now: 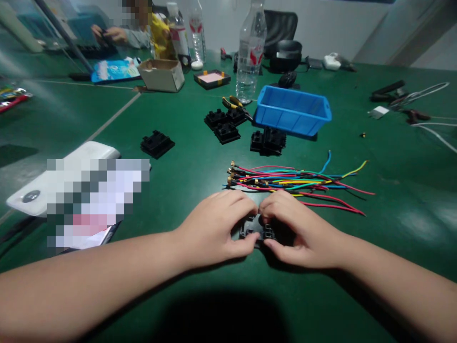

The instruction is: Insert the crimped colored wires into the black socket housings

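Near the middle front of the green table, both hands grip one small black plastic housing [253,227] with square slots. My left hand [221,226] has its fingers curled over the left side, thumb on the near edge. Closed on the right side is my right hand [300,228], its thumb at the near corner and fingertips at the far edge. Just beyond the hands lies a bundle of coloured wires [285,178] with brass-coloured terminals at their left ends. Farther back sit similar black housings [226,131], more of them [269,140] by the bin, and a single one [157,144] at the left.
A blue bin [293,112] stands behind the wires, with yellow-handled pliers [235,104] beside it. Plastic bottles [250,52] and a cardboard box [162,75] are farther back. At left lie a white device [64,176] and a phone [103,205]. Another person's hands [109,35] show at upper left.
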A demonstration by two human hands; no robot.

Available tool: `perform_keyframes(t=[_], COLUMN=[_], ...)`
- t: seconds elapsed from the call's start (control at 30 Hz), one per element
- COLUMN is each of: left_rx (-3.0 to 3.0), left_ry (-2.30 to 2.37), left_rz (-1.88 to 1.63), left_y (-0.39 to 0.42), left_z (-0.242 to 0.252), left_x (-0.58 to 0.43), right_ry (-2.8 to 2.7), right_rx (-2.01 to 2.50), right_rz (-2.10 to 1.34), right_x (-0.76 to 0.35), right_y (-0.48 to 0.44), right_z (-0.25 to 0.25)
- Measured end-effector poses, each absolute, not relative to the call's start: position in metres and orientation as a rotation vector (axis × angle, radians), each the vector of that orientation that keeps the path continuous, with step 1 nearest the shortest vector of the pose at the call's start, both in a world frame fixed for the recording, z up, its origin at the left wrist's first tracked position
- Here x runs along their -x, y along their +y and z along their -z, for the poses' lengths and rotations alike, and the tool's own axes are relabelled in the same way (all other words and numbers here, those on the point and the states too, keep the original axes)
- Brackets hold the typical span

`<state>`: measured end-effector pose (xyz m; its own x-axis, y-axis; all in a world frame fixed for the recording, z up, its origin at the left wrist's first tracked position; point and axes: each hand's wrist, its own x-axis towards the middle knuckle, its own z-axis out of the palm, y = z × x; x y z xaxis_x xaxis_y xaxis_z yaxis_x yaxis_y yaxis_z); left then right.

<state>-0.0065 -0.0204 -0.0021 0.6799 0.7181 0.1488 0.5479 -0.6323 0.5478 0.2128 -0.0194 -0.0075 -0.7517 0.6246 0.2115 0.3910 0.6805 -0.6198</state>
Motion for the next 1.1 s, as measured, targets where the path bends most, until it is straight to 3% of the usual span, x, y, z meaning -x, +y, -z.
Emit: perform_keyframes(t=[1.1], left_rx=[-2.332], left_ry=[0.919], left_rz=[-0.416], left_y=[-0.0156], left_z=[0.0021], left_x=[0.005], right_ry=[-2.414], right_rx=[0.856], right_rz=[-0.878], right_x=[-0.2155], right_y=[-0.0164], right_z=[0.0111])
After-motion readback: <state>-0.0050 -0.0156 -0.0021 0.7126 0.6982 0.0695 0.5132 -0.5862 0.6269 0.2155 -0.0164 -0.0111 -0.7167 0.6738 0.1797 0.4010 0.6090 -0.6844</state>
